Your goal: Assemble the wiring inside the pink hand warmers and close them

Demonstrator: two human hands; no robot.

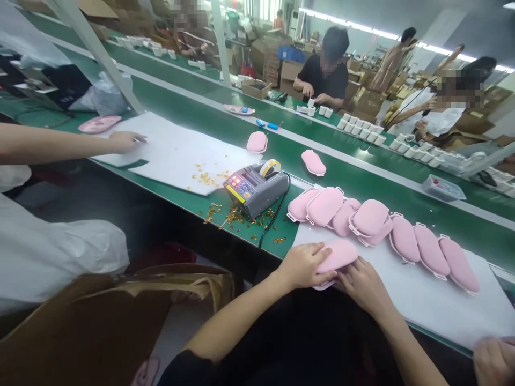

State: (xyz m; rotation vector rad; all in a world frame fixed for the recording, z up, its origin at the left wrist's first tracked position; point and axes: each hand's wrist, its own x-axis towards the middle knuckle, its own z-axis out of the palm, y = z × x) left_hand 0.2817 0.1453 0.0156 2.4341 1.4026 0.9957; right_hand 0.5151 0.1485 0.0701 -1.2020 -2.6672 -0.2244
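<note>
Close to the bench's near edge, a pink padded oval case (337,255) is held between both my hands. My left hand (303,265) wraps its left end, fingers over the top and thumb along the side. From the right, my right hand (368,284) grips the lower edge, its fingertips partly hidden. Under the upper shell a second layer shows, with a gap between; what lies inside cannot be made out. Just beyond my hands, several similar pink cases (325,206) with white end loops lie in an overlapping row on a white foam sheet (402,289).
Left of my hands stands a grey tape dispenser (257,187) with a cable, amber tape scraps (233,214) around it. Two pink pieces (256,142) lie on the green conveyor. A co-worker's hand (126,142) rests over another white sheet (177,150); a cardboard box (120,316) stands below.
</note>
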